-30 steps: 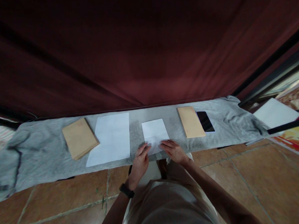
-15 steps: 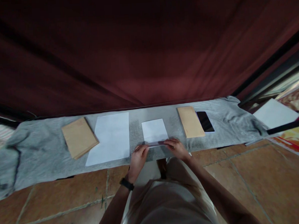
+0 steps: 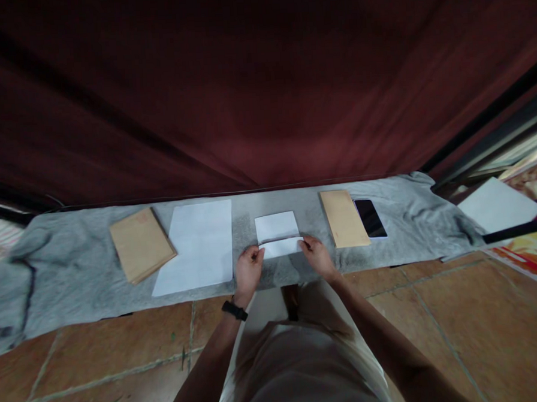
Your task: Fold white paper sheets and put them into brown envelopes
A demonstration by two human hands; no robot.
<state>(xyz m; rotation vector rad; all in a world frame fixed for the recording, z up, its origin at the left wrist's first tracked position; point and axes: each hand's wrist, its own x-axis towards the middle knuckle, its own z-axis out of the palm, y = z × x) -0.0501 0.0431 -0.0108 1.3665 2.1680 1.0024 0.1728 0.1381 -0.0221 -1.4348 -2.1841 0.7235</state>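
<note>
A small white sheet of paper [image 3: 276, 227] lies on the grey cloth in front of me, its near part folded up and over toward the far side. My left hand [image 3: 248, 269] pinches the left end of the folded flap between thumb and fingers. At the flap's right end, my right hand [image 3: 317, 256] pinches the paper in the same way. A dark gap shows between the flap's raised edge and the sheet under it. To the left lies a larger stack or sheet of white paper [image 3: 201, 246].
Brown envelopes [image 3: 140, 244] are stacked at the left, overlapping the white paper. Another brown envelope [image 3: 344, 218] and a phone [image 3: 369, 218] lie to the right. Grey cloth [image 3: 69, 271] covers the narrow surface. A dark red curtain [image 3: 254, 106] hangs behind it.
The near flap of the paper has been turned over away from me, so its white face now shows. Both hands have moved slightly forward with it.
</note>
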